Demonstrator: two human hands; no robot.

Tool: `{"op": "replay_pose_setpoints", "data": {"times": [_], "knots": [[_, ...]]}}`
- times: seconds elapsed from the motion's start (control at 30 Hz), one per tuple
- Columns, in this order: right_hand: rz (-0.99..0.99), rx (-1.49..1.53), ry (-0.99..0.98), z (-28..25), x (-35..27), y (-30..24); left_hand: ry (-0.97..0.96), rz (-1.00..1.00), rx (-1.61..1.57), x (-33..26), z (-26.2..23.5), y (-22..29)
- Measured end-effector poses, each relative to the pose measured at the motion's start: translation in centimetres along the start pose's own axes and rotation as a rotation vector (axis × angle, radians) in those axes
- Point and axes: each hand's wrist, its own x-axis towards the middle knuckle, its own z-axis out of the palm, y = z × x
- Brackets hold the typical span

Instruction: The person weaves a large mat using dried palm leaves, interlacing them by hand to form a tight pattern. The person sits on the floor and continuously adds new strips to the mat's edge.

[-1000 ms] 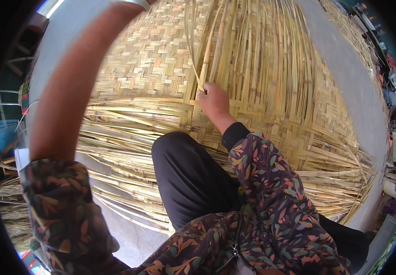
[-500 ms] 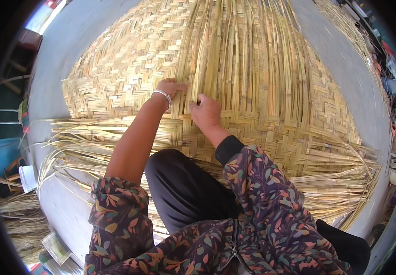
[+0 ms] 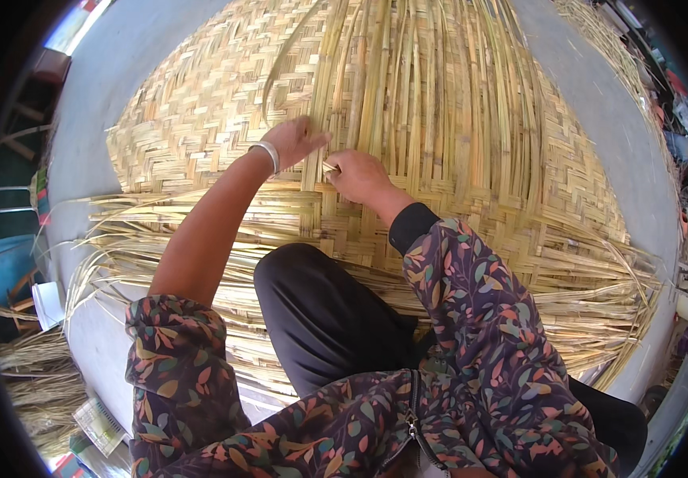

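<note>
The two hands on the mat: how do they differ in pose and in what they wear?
The left hand lies on the loose strips with fingers stretched out; the right hand is curled, pinching a strip end. The left wrist wears a pale bracelet and its forearm is bare; the right arm is covered by a patterned sleeve with a dark cuff. Both rest close together on the woven mat.

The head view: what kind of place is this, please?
Probably an outdoor or open-sided weaving workplace. A large woven bamboo mat lies on a grey concrete floor, and loose bundles of strips lie beside it.
</note>
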Motion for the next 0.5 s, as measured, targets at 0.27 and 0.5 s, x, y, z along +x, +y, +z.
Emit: {"op": "replay_pose_setpoints", "data": {"times": [0.27, 0.5], "knots": [[-0.113, 0.04, 0.277, 1.3, -3.1, 0.6, -0.093, 0.016, 0.197, -3.1, 0.9, -3.2], [-0.254, -0.508, 0.133, 2.3, -4.7, 0.8, -0.086, 0.017, 0.506, -3.7, 2.0, -2.3]]}}
